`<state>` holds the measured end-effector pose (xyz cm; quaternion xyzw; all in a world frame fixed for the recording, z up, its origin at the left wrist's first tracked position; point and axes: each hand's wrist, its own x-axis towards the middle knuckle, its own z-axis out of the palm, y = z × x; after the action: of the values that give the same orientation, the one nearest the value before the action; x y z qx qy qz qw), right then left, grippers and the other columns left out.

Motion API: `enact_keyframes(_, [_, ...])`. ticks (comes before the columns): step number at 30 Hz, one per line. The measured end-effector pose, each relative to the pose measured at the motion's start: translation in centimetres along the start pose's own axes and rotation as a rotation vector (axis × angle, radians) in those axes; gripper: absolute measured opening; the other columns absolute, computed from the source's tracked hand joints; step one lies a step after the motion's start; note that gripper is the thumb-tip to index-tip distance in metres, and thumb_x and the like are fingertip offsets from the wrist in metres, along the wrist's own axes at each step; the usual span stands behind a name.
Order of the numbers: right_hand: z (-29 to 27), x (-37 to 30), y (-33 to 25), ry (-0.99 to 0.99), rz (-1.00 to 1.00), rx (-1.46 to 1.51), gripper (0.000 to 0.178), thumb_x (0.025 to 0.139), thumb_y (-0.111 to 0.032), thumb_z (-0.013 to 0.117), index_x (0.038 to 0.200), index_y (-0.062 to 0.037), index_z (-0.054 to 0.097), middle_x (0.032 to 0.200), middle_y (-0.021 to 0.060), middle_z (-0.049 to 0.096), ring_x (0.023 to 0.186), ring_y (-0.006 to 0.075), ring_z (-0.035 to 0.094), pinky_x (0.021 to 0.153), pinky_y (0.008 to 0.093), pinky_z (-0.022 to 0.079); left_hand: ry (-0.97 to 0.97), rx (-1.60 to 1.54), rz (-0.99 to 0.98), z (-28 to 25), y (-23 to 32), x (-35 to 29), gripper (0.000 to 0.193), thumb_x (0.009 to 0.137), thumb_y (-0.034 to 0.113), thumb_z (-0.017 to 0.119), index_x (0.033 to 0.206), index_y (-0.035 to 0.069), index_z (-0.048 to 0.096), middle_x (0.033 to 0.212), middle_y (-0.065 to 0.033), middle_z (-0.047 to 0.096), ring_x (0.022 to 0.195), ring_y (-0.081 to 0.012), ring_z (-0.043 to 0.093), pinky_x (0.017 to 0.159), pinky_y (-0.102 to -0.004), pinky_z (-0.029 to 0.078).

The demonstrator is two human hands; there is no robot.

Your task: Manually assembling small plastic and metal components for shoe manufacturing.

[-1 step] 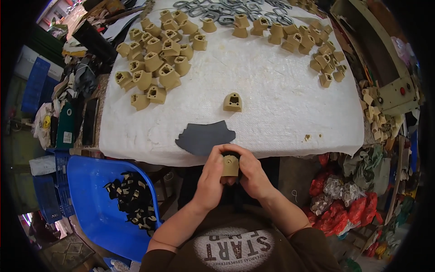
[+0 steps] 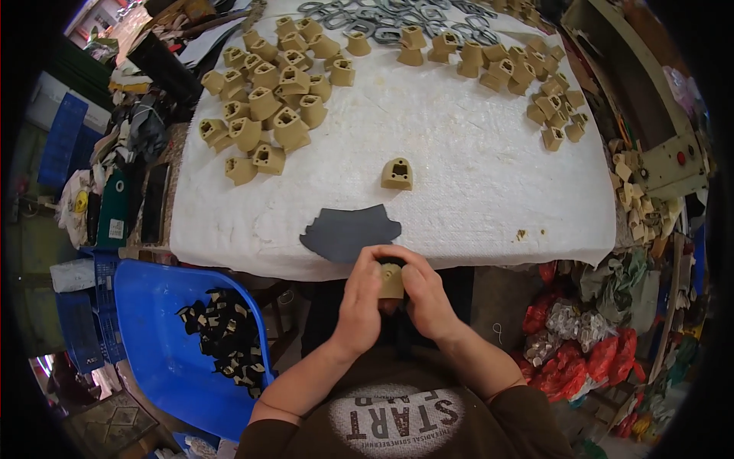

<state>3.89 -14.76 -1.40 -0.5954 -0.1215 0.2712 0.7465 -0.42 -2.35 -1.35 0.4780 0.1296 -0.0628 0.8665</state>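
Close to my body, at the table's front edge, a tan shoe heel block [image 2: 391, 281] is held between both hands. My left hand [image 2: 361, 302] closes on its left side and my right hand [image 2: 427, 298] on its right, with the fingertips meeting over its far end. Something dark shows under the fingers there; I cannot make out how it sits on the block. Just beyond the left hand lies a flat dark grey piece of sheet material [image 2: 352, 232] with an uneven outline. Farther back, a single tan heel block [image 2: 397, 174] stands with its holed face showing.
White sheeting [image 2: 474, 168] covers the table. Tan heel blocks crowd its far left [image 2: 264, 103] and far right [image 2: 550, 107], with grey ring-shaped pieces [image 2: 397, 19] behind. A blue basin [image 2: 153, 344] holding black-and-tan pieces stands at left, red plastic bags [image 2: 566, 367] at right.
The whole view has shifted slightly. My fingers have moved a little on the held heel block; both hands keep hold of it.
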Motion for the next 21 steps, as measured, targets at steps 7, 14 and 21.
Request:
enact_keyframes(7, [0.4, 1.3, -0.7, -0.093, -0.352, -0.378, 0.033, 0.092, -0.014, 0.045, 0.122, -0.0006, 0.049, 0.111, 0.0166, 0.055, 0.102, 0.0284, 0.052, 0.091, 0.0351, 0.041, 0.017, 0.118, 0.125, -1.1, 0.3, -1.1, 0.036, 0.096, 0.024, 0.039, 0.127, 0.005, 0.035, 0.099, -0.0036, 0.051, 0.085, -0.0081, 0.051, 0.073, -0.0212, 0.044])
enact_keyframes(14, [-0.3, 5.1, 0.1, -0.023, -0.656, -1.026, 0.026, 0.072, -0.011, 0.070, 0.096, -0.0062, 0.060, 0.103, 0.0060, 0.055, 0.092, 0.0261, 0.050, 0.079, 0.0379, 0.036, 0.735, 0.721, 0.389, -10.7, 2.1, -5.1, 0.029, 0.093, 0.016, 0.039, 0.115, 0.000, 0.049, 0.108, -0.0092, 0.051, 0.094, -0.0156, 0.050, 0.082, -0.0280, 0.043])
enact_keyframes(21, [0.6, 6.0, 0.7, -0.009, -0.599, -1.174, 0.021, 0.071, -0.014, 0.070, 0.090, -0.0084, 0.063, 0.104, 0.0061, 0.053, 0.098, 0.0252, 0.046, 0.083, 0.0407, 0.032, 1.555, 1.516, 0.050, -20.0, 2.2, -14.5, 0.036, 0.083, 0.012, 0.057, 0.118, 0.007, 0.055, 0.120, -0.0160, 0.048, 0.117, -0.0313, 0.037, 0.099, -0.0414, 0.030])
